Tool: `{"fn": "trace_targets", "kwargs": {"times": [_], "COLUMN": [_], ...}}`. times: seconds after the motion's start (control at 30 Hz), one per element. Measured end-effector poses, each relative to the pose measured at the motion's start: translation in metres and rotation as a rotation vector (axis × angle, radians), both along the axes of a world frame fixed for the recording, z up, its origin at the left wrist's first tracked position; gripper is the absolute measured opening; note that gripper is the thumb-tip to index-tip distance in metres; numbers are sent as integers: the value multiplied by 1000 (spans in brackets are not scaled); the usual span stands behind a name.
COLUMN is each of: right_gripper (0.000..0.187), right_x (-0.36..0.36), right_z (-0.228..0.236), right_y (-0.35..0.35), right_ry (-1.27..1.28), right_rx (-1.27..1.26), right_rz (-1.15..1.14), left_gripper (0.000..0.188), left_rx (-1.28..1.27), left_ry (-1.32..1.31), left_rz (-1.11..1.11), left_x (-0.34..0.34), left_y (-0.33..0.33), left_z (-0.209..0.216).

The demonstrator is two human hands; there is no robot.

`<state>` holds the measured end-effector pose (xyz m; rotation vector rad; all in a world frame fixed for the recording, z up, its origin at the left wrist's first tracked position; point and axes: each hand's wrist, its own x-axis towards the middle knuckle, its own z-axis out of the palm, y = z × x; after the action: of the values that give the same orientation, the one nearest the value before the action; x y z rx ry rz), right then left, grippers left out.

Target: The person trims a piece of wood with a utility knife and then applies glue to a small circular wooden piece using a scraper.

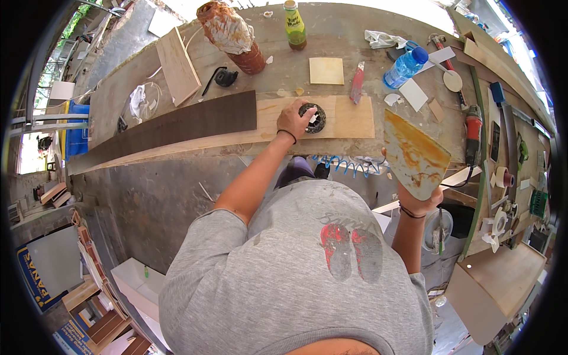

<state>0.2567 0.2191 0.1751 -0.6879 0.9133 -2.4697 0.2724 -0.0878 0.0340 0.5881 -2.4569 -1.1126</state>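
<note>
My left hand (294,120) reaches forward and grips a small dark round tin (313,118) that rests on a long light wooden board (349,118) on the workbench. A dark veneer strip (177,125) covers the board's left part. My right hand (419,200) holds up a flat scraper sheet (414,155) smeared with orange-brown glue, near the bench's front edge and to the right of the tin.
On the bench (278,68) stand a glue-crusted can (234,36), a green bottle (294,25), a blue water bottle (405,66), a small wooden square (326,70), a red cutter (357,84) and a red power tool (473,130). A blue coiled hose (349,165) hangs at the front edge.
</note>
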Motion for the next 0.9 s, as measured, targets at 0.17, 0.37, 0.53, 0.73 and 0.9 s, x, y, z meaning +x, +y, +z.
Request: {"fn": "trace_targets", "kwargs": {"times": [0.17,0.37,0.53,0.73,0.9], "right_gripper": [75,83,83,84,86], "right_x": [4,7,9,10,11], "right_z": [-2,-9,-10,-9,-6], "right_y": [5,12,15,14,11], "right_ry": [-8,-70,-58,-44,-78], "right_rx": [80,39,48,81,99], "right_rz": [-11,-1,-23,-9,-32], "left_gripper": [30,27,32,31,27], "left_rx": [-72,-50,-108,-196,-201], "left_ry": [-80,-148,159,-42,45], "left_rz": [76,166,9,-87,-57], "left_x": [-4,-5,-2,-3,-6], "left_y": [6,-1,4,15,14], "left_z": [-4,-10,-1,6,-4]}}
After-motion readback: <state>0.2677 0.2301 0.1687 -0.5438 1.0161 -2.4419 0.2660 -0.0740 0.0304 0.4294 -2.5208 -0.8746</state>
